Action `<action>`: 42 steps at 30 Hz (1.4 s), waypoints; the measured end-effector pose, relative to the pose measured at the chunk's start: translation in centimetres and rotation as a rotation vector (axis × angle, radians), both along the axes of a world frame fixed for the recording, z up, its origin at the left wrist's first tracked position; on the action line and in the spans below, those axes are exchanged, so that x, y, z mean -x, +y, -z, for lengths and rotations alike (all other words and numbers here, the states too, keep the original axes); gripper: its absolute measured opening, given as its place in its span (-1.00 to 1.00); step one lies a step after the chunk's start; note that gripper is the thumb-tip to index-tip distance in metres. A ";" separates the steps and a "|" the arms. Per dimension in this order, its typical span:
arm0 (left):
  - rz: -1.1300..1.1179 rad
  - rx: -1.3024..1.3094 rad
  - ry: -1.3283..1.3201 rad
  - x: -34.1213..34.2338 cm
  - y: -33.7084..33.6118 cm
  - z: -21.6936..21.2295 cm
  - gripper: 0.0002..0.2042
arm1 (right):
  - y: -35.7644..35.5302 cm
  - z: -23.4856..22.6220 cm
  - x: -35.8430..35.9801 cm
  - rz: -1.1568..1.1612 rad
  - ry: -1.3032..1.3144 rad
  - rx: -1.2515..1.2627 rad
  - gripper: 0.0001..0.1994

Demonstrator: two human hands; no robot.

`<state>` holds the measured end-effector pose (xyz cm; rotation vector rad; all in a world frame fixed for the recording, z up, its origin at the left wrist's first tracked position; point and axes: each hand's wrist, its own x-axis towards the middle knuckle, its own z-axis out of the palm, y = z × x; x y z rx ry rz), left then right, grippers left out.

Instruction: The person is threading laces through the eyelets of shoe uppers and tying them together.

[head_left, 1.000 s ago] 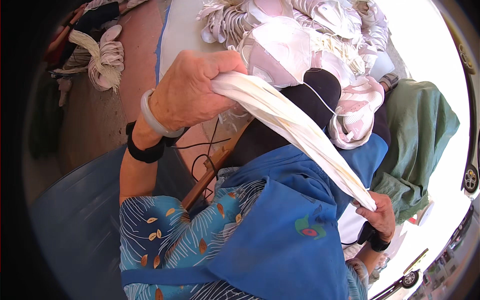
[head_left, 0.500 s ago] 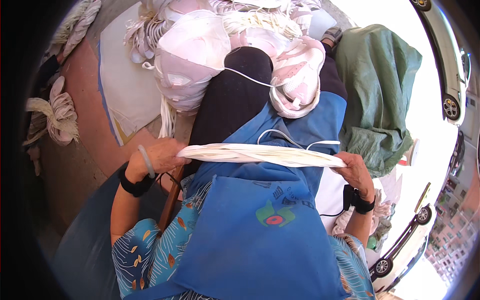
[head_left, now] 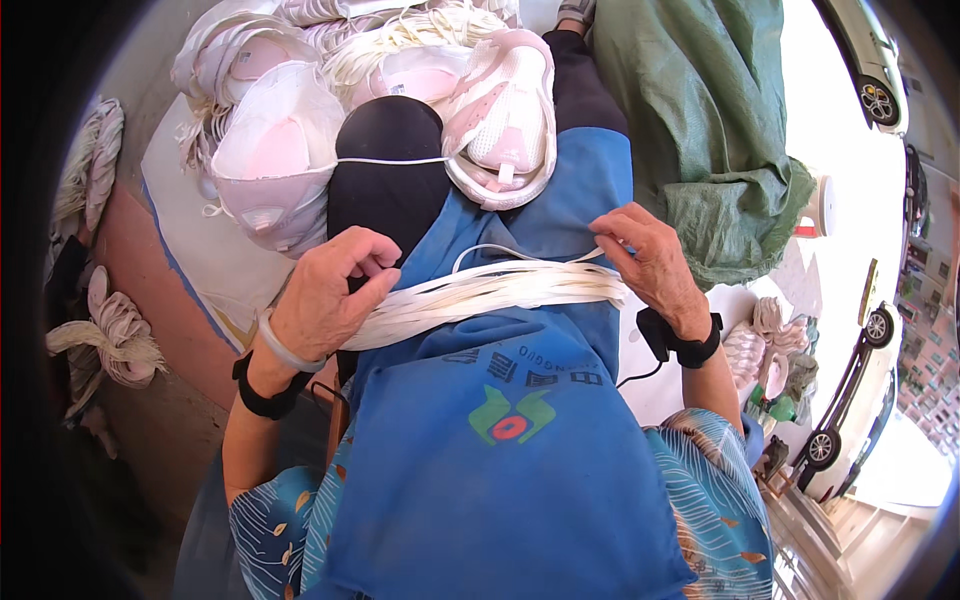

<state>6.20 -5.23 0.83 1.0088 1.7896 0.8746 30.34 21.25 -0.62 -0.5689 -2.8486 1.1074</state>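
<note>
A bundle of flat white laces lies across my lap on the blue apron. My left hand is over the bundle's left end, its thumb and forefinger apart and the other fingers curled, with nothing seen between them. At the other end, my right hand pinches a loose white lace that arches up from the bundle. Beyond my hands, a pink and white shoe upper rests on my right thigh. A cord runs from it over my knee to a stack of nested uppers.
More uppers and tied cream laces are heaped at the far side on a pale sheet. A green cloth sack stands to the right, beside a white spool. Bundled uppers lie far left. Parked cars show at right.
Both hands have let go of the bundle's ends, and it now rests on my lap. My right hand has risen to the loose lace. The view has shifted to the right.
</note>
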 end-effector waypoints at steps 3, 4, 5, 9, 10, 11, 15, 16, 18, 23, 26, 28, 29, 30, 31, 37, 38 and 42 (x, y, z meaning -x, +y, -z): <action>0.165 -0.119 0.166 -2.7 2.8 1.8 -0.67 | -1.1 1.9 1.9 -0.116 0.044 -0.129 -0.93; 0.279 -0.013 0.295 -3.5 3.2 1.8 -0.64 | -1.5 2.2 2.5 -0.179 -0.004 -0.113 -0.92; 0.393 0.094 0.422 -4.0 3.4 1.9 -0.61 | -1.9 2.5 3.1 -0.243 -0.052 -0.097 -0.90; 0.422 0.016 0.333 -4.8 2.8 2.5 -0.58 | -3.5 3.8 4.7 -0.379 -0.121 -0.084 -0.88; 0.424 0.020 0.336 -4.8 2.5 2.6 -0.58 | -3.9 4.2 4.9 -0.377 -0.116 -0.081 -0.88; 0.452 -0.048 0.298 -4.8 2.2 3.0 -0.59 | -4.2 4.8 5.1 -0.408 -0.126 -0.094 -0.87; 0.465 -0.151 0.245 -5.2 1.6 3.1 -0.60 | -4.3 6.0 5.9 -0.516 -0.159 -0.109 -0.86; 0.456 -0.164 0.235 -5.3 1.6 3.1 -0.59 | -4.2 5.8 5.9 -0.516 -0.161 -0.112 -0.86; 0.401 -0.154 0.177 -5.2 2.0 3.3 -0.57 | -3.8 5.1 5.8 -0.379 -0.105 0.015 -0.88; 0.416 -0.151 0.153 -5.2 1.8 4.2 -0.55 | -1.7 2.2 5.1 -0.066 -0.051 0.218 -0.89; 0.508 -0.106 0.190 -5.0 2.0 4.2 -0.56 | 1.3 0.2 3.9 0.228 -0.078 0.089 -0.88; 0.496 -0.131 0.181 -5.1 2.2 4.4 -0.57 | 4.5 -0.5 2.2 0.396 0.060 0.003 -0.87; 0.504 -0.141 0.182 -4.9 2.3 4.3 -0.57 | 6.3 -1.1 1.3 0.467 0.090 -0.050 -0.86; 0.499 -0.120 0.191 -4.9 2.3 4.1 -0.58 | 8.1 -1.6 0.4 0.536 0.120 -0.098 -0.86; 0.493 -0.101 0.197 -5.0 2.2 4.0 -0.59 | 9.6 -2.6 -0.5 0.591 0.167 -0.159 -0.85; 0.531 -0.092 0.166 -4.7 2.9 3.8 -0.60 | 19.1 -14.5 -7.9 1.065 0.733 -0.412 -0.80; 0.535 -0.087 0.171 -4.6 3.0 3.9 -0.60 | 20.8 -16.0 -9.5 1.142 0.914 -0.363 -0.80; 0.575 -0.086 0.179 -4.4 3.6 3.9 -0.62 | 25.8 -17.6 -18.3 1.041 0.767 -0.685 -0.82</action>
